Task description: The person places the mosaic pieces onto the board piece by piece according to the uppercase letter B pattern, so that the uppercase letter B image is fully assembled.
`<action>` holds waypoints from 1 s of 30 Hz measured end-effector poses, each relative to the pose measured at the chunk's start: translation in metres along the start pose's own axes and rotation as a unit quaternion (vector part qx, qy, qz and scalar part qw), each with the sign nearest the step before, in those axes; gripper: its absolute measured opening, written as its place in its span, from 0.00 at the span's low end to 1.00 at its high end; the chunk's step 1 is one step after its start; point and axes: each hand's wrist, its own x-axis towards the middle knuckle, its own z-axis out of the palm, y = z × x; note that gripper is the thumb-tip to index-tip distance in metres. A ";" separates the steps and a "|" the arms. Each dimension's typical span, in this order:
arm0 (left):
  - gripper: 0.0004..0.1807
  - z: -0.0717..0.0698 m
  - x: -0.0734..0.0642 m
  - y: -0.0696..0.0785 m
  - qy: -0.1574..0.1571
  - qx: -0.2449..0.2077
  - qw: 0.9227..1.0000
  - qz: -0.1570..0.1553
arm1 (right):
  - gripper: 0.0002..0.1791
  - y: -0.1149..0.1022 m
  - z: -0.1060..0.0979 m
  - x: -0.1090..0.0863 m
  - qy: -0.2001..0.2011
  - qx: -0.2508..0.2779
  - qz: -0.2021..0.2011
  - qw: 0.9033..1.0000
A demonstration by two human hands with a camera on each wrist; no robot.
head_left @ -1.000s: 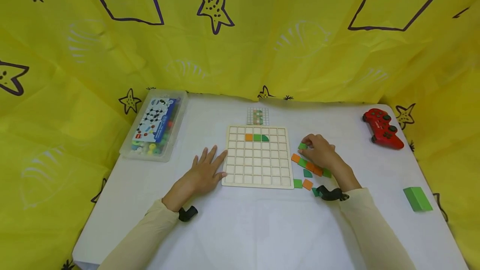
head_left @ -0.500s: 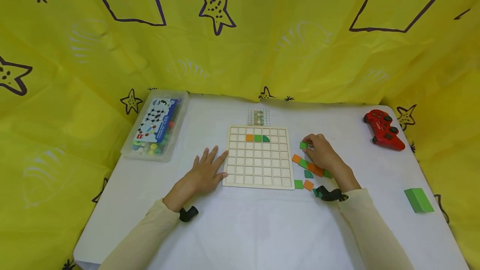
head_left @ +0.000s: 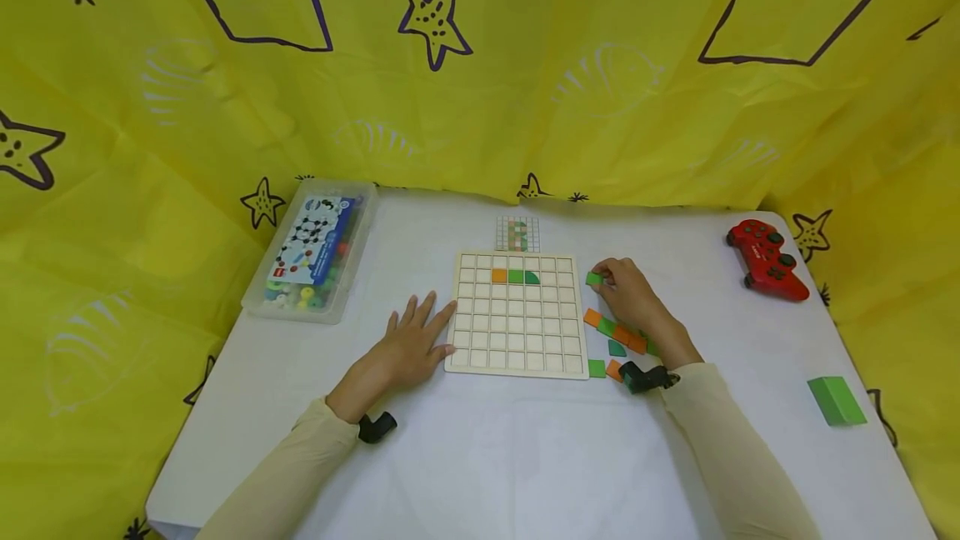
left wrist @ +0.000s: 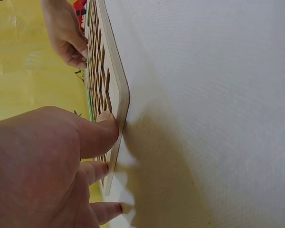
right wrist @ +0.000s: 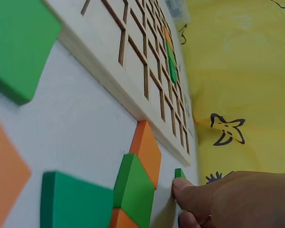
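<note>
A wooden grid board lies mid-table in the head view. One row holds an orange square tile, a light green square tile and a dark green quarter-round tile. My left hand rests at the board's left edge with fingers spread; in the left wrist view its thumb lies on the rim. Right of the board, my right hand pinches a light green square tile between thumb and fingers. The right wrist view shows only a bit of that tile.
Loose tiles, among them an orange square and a dark green quarter-round, lie beneath and near the right wrist. A pattern card lies behind the board. Farther out are a bead box, a red game controller and a green block.
My right hand has moved left and slightly away from me with the light green tile, closer to the board's right edge. The left hand and board have stayed in place.
</note>
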 end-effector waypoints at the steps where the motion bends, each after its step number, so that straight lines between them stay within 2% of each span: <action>1: 0.39 0.000 0.000 0.000 0.002 0.000 1.000 0.001 | 0.18 -0.001 0.001 0.001 0.002 0.004 0.004 1.000; 7: 0.39 0.000 0.001 0.000 0.003 0.002 1.000 0.001 | 0.20 -0.015 0.011 0.010 0.012 0.017 0.007 1.000; 13: 0.39 0.001 0.001 -0.001 0.005 0.000 1.000 0.001 | 0.19 -0.044 0.034 0.016 -0.016 0.025 -0.023 0.999; 19: 0.39 0.001 0.000 -0.001 0.005 -0.007 1.000 0.003 | 0.17 -0.069 0.061 0.020 -0.036 0.021 -0.073 0.996; 23: 0.38 0.000 0.000 0.000 0.004 -0.007 1.000 0.000 | 0.13 -0.080 0.071 0.024 -0.040 0.019 -0.099 0.994; 30: 0.38 -0.001 0.000 0.002 0.005 -0.007 1.000 -0.002 | 0.08 -0.090 0.081 0.028 -0.038 0.000 -0.110 0.993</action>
